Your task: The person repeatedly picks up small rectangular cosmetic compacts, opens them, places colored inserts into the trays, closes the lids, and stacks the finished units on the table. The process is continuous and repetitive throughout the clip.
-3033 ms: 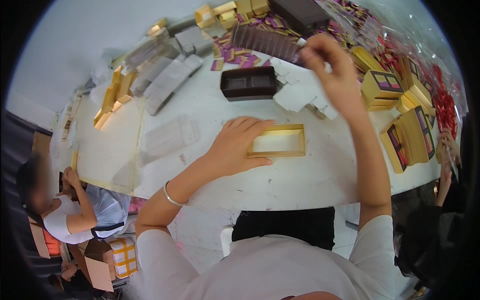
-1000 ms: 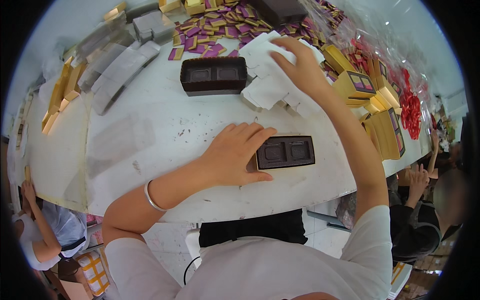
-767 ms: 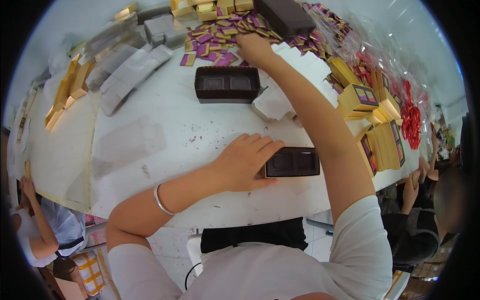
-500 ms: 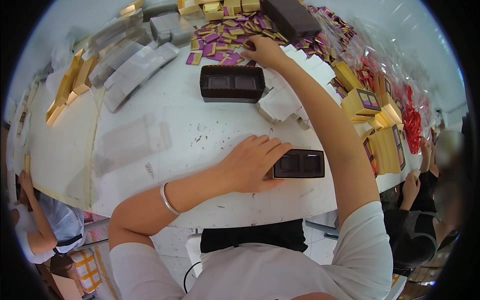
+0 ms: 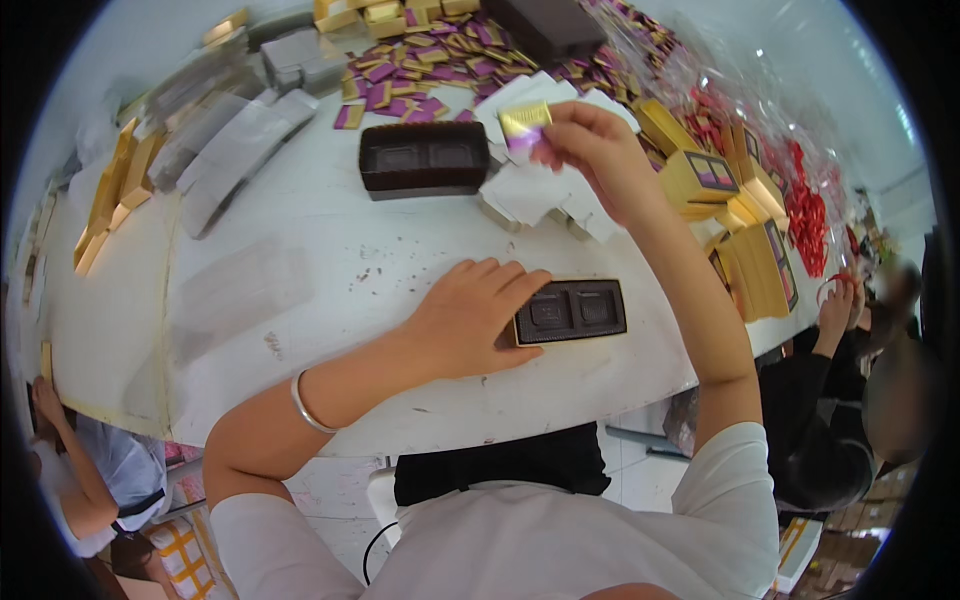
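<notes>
one specked table (image 5: pixel 340 215) | tiled floor (image 5: pixel 340 480) | left grip (image 5: pixel 475 312) clasps tray (image 5: pixel 568 310) | right grip (image 5: pixel 597 150) pinches packet (image 5: pixel 522 126)

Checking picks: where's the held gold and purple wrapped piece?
Head view, upper middle: the wrapped piece is in the right hand, right of the deep, dark brown, rectangular tray.

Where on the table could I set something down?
White tabletop shows between the left hand and dark tray, with scattered flecks, and below the box that hand holds, toward the near edge. The far side is crowded with wrapped pieces, the right with gold boxes.
</notes>
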Motion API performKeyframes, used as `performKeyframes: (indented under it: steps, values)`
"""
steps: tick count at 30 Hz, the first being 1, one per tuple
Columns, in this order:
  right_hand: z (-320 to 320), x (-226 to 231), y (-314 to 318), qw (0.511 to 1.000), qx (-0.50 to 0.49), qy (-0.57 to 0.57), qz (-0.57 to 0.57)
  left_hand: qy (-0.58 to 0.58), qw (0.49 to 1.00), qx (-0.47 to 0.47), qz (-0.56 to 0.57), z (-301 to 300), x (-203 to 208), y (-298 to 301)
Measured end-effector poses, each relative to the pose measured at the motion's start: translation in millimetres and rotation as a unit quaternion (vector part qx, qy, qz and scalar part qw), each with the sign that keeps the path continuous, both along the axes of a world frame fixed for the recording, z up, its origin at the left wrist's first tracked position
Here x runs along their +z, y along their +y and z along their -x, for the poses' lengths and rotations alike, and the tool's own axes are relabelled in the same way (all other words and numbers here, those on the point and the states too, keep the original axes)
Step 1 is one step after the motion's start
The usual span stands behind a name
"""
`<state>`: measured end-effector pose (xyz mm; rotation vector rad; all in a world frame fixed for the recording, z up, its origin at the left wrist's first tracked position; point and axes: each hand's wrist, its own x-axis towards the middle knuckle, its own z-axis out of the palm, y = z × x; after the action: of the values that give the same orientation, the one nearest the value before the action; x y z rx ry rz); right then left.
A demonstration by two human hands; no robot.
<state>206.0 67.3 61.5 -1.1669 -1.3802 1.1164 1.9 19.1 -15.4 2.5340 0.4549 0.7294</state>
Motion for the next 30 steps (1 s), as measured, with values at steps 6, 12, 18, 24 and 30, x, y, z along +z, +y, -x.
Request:
performKeyframes:
  steps: [6,12,18,24,30]
  values:
    - [-4,0,-111,0.997,0.034,-0.057,0.035,0.004,0.999,0.043,-0.015,4,5,-6]
    - [2,-16,-141,0.964,0.064,-0.259,0.006,0.007,1.000,0.025,0.010,-2,7,-5]
    - [-10,-34,-123,0.917,0.099,-0.316,-0.222,0.018,1.000,0.016,-0.007,-2,10,-3]
    - [-9,-40,-123,0.901,0.103,-0.324,-0.270,0.011,1.000,0.014,0.001,-2,6,-2]
    - [-11,-50,-129,0.894,0.125,-0.330,-0.275,0.034,0.999,0.013,0.024,0,10,-3]
